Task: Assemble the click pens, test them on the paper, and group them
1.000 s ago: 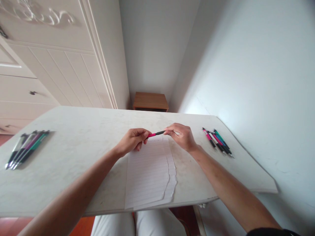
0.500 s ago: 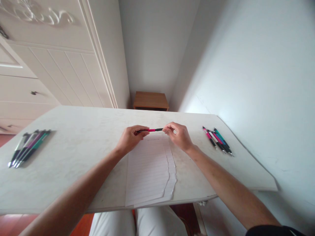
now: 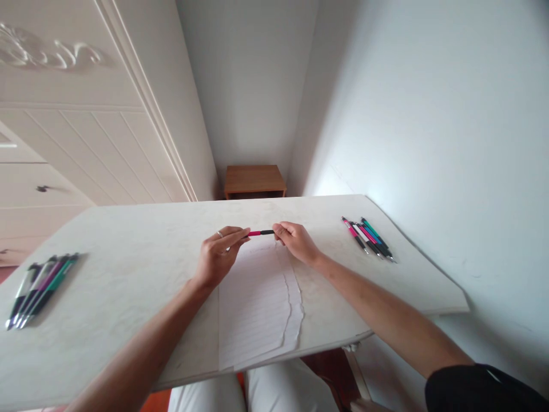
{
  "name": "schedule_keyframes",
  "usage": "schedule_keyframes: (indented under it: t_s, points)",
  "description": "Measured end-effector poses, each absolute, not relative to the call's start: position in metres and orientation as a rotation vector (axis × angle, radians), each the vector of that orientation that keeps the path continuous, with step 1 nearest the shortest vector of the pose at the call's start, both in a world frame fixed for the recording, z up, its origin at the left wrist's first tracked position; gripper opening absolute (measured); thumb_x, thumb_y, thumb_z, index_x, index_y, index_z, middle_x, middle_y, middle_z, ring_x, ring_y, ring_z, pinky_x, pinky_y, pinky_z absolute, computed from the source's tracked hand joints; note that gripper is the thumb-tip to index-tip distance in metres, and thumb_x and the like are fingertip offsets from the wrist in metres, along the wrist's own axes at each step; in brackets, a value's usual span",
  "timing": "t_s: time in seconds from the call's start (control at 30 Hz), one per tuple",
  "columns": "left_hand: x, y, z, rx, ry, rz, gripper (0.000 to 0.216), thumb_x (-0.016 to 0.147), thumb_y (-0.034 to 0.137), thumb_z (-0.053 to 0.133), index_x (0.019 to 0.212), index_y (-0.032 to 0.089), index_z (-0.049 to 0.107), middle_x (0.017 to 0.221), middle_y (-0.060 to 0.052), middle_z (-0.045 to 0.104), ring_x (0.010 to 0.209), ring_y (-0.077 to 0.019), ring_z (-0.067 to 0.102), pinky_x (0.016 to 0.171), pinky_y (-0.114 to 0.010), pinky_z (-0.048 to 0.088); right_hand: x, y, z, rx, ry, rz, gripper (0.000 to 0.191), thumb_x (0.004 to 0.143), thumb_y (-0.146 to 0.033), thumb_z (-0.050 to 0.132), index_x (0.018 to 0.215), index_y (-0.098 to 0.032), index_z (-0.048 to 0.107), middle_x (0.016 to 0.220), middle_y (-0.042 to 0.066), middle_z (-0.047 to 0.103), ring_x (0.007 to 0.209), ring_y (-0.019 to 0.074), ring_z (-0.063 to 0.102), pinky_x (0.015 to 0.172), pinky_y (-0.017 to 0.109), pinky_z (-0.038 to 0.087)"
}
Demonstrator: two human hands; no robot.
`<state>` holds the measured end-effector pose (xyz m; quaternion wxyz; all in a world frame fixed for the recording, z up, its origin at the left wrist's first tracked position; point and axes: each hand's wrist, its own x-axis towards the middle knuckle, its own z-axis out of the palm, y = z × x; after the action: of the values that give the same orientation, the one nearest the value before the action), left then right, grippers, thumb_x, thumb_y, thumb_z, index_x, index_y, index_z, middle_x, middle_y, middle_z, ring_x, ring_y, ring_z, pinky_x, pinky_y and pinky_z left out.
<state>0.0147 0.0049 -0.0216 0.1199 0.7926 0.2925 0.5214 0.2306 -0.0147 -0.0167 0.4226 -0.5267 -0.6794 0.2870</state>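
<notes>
Gripping pink-and-black pen (image 3: 261,233) on pink side with left hand (image 3: 218,253), pinching black side with right hand (image 3: 297,240). Holding it roughly level near far edge of paper (image 3: 253,303). Working at white table (image 3: 141,246), facing wooden stand (image 3: 255,178) between cabinet (image 3: 158,86) and wall (image 3: 412,114).

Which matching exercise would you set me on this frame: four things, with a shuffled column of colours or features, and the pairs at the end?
Things:
1. held pen
2. paper
3. left hand
4. sleeve

Descriptions:
A. wears a ring
B. black, at the lower right of the picture
C. pink and black
D. lined, with a ragged right edge

Pairs: 1-C, 2-D, 3-A, 4-B
</notes>
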Motion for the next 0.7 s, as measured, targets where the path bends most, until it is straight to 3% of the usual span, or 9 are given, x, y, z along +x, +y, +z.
schedule_keyframes:
  t_s: [0.17,0.3,0.4,0.5,0.63,0.7]
  points:
    - [0.014,0.006,-0.020,2.344,0.838,1.526,0.015,0.090,0.022,0.064,0.098,0.021,0.075,0.089,-0.005,0.074,0.079,-0.0152,0.070,0.071,-0.026,0.057,0.232,-0.013,-0.016,-1.303,-1.561,1.004,0.060,0.088,-0.068,0.046,0.056,-0.017,0.053,0.047,-0.003,0.047,0.044,0.0081,0.044,0.046,0.022,0.034]
    - [0.013,0.007,-0.020,2.328,0.854,1.512,0.014,0.090,0.023,0.064,0.097,0.021,0.075,0.088,-0.005,0.074,0.079,-0.0152,0.070,0.071,-0.026,0.057,0.235,-0.008,-0.019,-1.247,-1.451,1.230,0.061,0.081,-0.072,0.053,0.067,-0.013,0.063,0.055,0.002,0.060,0.042,0.0073,0.048,0.039,0.020,0.032]
    - [0.013,0.008,-0.022,2.292,0.895,1.488,0.014,0.089,0.024,0.064,0.098,0.021,0.075,0.089,-0.005,0.074,0.079,-0.0148,0.069,0.072,-0.026,0.056,0.237,-0.005,-0.020,-1.137,-1.426,1.253,0.054,0.074,-0.066,0.067,0.086,-0.014,0.066,0.076,0.005,0.069,0.054,0.0096,0.059,0.043,0.019,0.040]
    - [0.013,0.009,-0.024,2.275,0.932,1.469,0.014,0.089,0.025,0.065,0.097,0.020,0.075,0.089,-0.005,0.075,0.077,-0.0147,0.069,0.072,-0.026,0.056,0.236,-0.004,-0.022,-1.059,-1.450,1.166,0.050,0.065,-0.054,0.080,0.094,-0.016,0.065,0.076,0.001,0.068,0.058,0.0109,0.061,0.053,0.022,0.047]
    - [0.014,0.009,-0.026,2.276,0.922,1.444,0.013,0.088,0.027,0.066,0.095,0.021,0.076,0.086,-0.005,0.075,0.075,-0.0153,0.070,0.070,-0.026,0.056,0.234,-0.008,-0.023,-1.072,-1.560,0.986,0.036,0.079,-0.051,0.070,0.084,-0.017,0.067,0.070,0.001,0.067,0.061,0.0120,0.061,0.060,0.024,0.048]
    - [0.014,0.010,-0.027,2.282,0.891,1.446,0.013,0.088,0.026,0.067,0.095,0.021,0.076,0.086,-0.005,0.075,0.075,-0.0158,0.070,0.070,-0.027,0.057,0.233,-0.012,-0.022,-1.131,-1.611,0.898,0.038,0.086,-0.053,0.062,0.077,-0.016,0.066,0.065,0.002,0.066,0.059,0.0120,0.060,0.059,0.024,0.046]
